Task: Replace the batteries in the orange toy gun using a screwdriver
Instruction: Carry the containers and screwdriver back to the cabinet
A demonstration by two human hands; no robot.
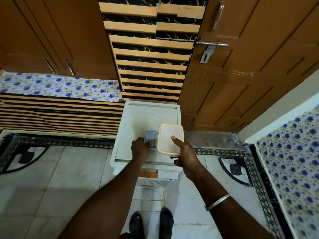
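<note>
Standing over a white drawer unit (148,114), the person had barely started. The left hand (140,148) curled its fingers round the near end of a small blue box (151,138) on the top. The right hand (185,152) gripped a cream box (170,135), thumb on the lid, fingers under its near edge. Both lids were on. No toy gun, screwdriver or batteries in view. An orange bit (148,174) showed in the drawer below, unclear what. Unscrewing, swapping and closing were all left.

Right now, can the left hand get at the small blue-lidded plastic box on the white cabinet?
Probably yes: the left hand holds the blue-lidded box at its near end; the cream-lidded box in the right hand is beside, not over it.
</note>
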